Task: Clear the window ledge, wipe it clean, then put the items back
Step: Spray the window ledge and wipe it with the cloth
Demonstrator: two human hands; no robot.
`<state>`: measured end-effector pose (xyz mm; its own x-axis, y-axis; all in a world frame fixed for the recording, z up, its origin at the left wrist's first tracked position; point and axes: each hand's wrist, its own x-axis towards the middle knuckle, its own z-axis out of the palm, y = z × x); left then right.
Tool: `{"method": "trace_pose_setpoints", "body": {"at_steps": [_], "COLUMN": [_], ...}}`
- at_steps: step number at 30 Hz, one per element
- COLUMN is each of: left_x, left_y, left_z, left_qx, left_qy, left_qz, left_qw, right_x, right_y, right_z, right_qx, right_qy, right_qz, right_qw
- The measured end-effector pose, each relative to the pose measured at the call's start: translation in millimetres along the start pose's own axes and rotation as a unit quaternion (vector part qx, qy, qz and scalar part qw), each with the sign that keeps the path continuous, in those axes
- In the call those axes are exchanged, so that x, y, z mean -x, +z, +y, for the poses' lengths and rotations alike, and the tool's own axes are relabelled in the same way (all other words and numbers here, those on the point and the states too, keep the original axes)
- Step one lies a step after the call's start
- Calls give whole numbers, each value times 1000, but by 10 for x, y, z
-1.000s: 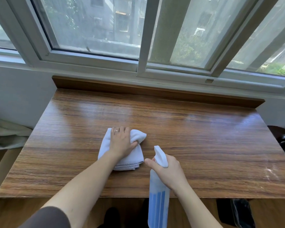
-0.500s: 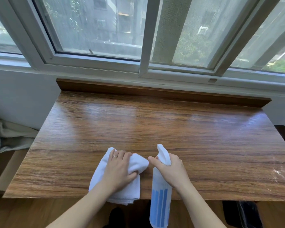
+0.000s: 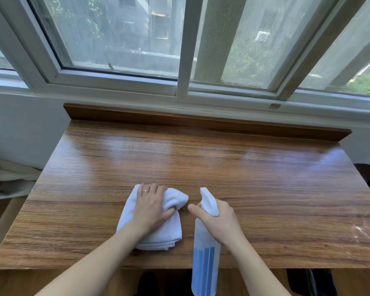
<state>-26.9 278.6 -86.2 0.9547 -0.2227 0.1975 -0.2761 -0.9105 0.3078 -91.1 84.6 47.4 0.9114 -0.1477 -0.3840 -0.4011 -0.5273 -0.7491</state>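
Head cam update from my remote seat: the window ledge [image 3: 201, 167] looks fully cleared, so I'd say step one is done and we're mid-wipe. Left hand [image 3: 153, 207] presses the folded white cloth [image 3: 156, 229] near the front edge, fingers laid over it, thumb tucked into a fold. Right hand [image 3: 219, 221] has its fingers wrapped around the spray bottle [image 3: 205, 259]. White smudges [image 3: 360, 231] remain far right; items aren't back yet, and I can't see them anywhere.
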Motion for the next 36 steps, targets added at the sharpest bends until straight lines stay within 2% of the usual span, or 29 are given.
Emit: {"method": "trace_pose_setpoints", "body": {"at_steps": [7,12,25,36], "left_x": [-708,-834,-124,-497], "left_y": [39,66,67,145], "left_z": [-77,-110,-15,-42], "left_qx": [-30,-46,25,-4], "left_qy": [-27,-33,-20,-41], "left_qz": [-53,-84,-25,13], "left_qw": [998,995,999,999], "right_x": [-162,-308,-651,-939], "right_y": [-111,-228,-355,-443], "right_z": [-45,-140,-306,-396], "right_qx": [-10,-10,-2,19], "right_qy": [6,-9,-50,-42], "right_qz": [-33,-49,-54,-60], "right_qw": [999,999,997,997]}}
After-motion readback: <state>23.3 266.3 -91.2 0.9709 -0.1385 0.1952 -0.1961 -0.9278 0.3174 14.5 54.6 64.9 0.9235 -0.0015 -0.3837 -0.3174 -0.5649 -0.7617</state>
